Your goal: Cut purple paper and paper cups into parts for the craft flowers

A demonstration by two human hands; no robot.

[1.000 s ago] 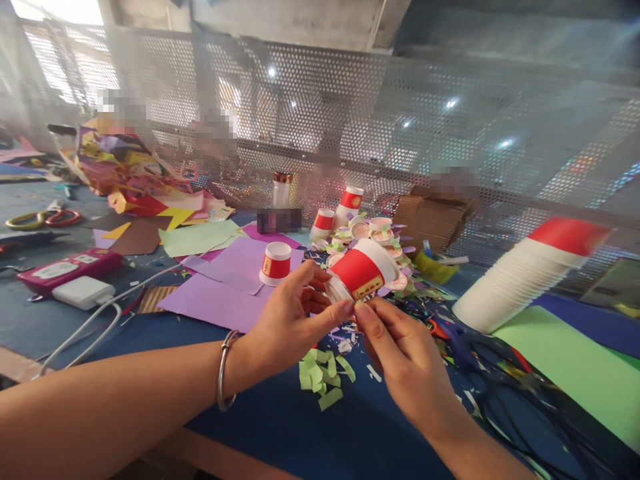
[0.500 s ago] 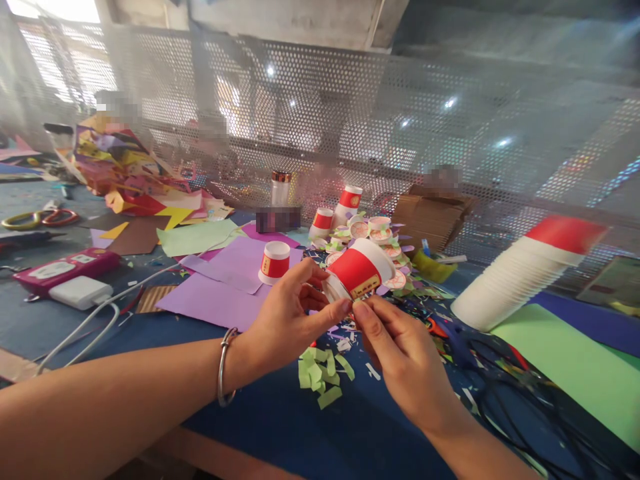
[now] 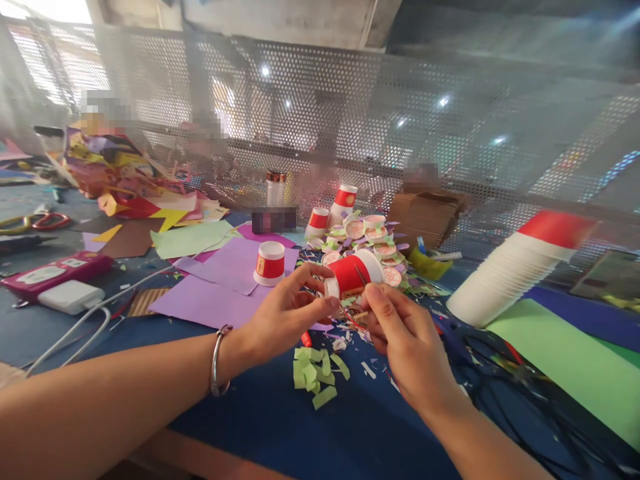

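My left hand point(image 3: 295, 312) grips a red and white paper cup point(image 3: 347, 275) by its rim end, and the cup lies tilted on its side in the air. Close by it, my right hand point(image 3: 400, 330) is closed in a pinch on a thin dark pointed tool point(image 3: 361, 274). The tool's tip shows against the red band; its kind I cannot make out. Below the hands lies a small pile of light green paper strips point(image 3: 314, 373). Another paper cup point(image 3: 271, 264) stands upside down on purple paper point(image 3: 205, 303) beyond my left hand.
Behind the hands, several cups with paper strips on them form a heap point(image 3: 377, 233). A leaning stack of paper cups point(image 3: 510, 273) stands at right, near green paper point(image 3: 565, 360) and black cables point(image 3: 520, 413). On the left are a magenta device point(image 3: 57, 275) and scissors point(image 3: 47, 222).
The cup in my left hand has turned and dropped slightly, its base now pointing more to the right. My right hand's thin tool has come into view against the cup. The view has shifted a little.
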